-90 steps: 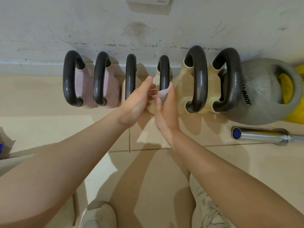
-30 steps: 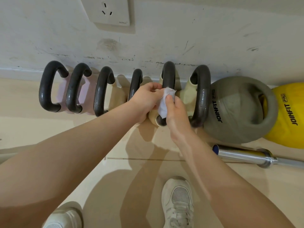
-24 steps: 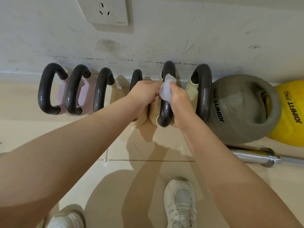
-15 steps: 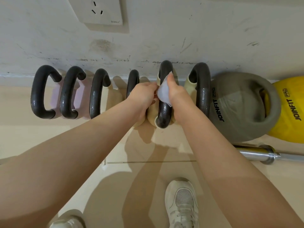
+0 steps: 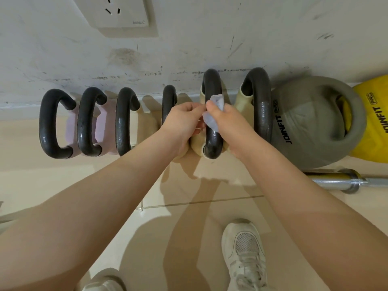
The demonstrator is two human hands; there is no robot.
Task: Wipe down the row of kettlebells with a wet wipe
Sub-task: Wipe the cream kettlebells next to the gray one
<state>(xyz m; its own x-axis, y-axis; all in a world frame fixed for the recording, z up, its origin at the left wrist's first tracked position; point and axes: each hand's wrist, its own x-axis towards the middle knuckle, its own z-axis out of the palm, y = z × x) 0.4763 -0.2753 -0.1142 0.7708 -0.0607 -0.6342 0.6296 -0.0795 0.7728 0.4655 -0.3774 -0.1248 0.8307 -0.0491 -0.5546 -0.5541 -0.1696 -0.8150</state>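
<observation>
A row of kettlebells stands along the wall: two pink ones at the left, then cream ones with dark handles, then a big grey one and a yellow one. My right hand grips a crumpled wet wipe against the dark handle of the fifth kettlebell. My left hand sits just left of that handle, over the cream body. Its thumb and curled fingers meet the wipe's left edge.
A steel barbell end lies on the tiled floor at the right, in front of the grey kettlebell. A wall socket is above the row. My white shoes stand on the floor below my arms.
My right hand carried the wipe from the fourth kettlebell to the fifth handle, slid it up that handle, then partway back down. My left hand followed and closed in beside it.
</observation>
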